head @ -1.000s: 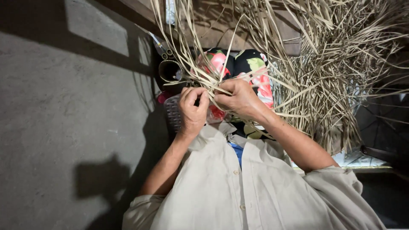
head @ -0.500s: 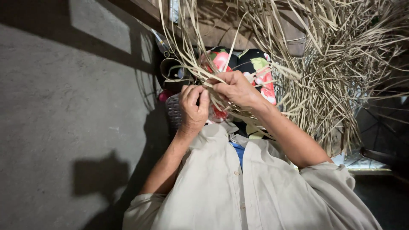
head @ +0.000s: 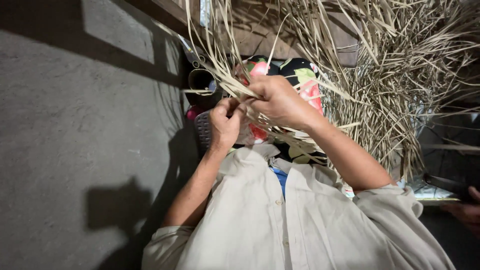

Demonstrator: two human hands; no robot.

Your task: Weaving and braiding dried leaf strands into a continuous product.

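Your left hand (head: 224, 126) and right hand (head: 278, 101) are pinched together on the dry leaf strips (head: 235, 85), so nothing passes between your fingers. Beyond the fingertips, strips fan out thickly. To their right, a loose straw heap (head: 400, 90) crowds in. Left of the fingers a dark cup (head: 201, 80) stands near (bare concrete floor (head: 75, 140) past it lies open).

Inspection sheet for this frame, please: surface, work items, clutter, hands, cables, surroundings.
Surface: grey concrete floor, partly in shadow.
Work items: dried leaf strips gripped at the fingers; loose strip pile to the right.
Clutter: dark cylindrical container, scissors, floral cloth, dark woven piece.
Hands: left hand and right hand both closed on strips.
Cables: nothing seen.
Surroundings: wooden bench; another person's hand at right edge.
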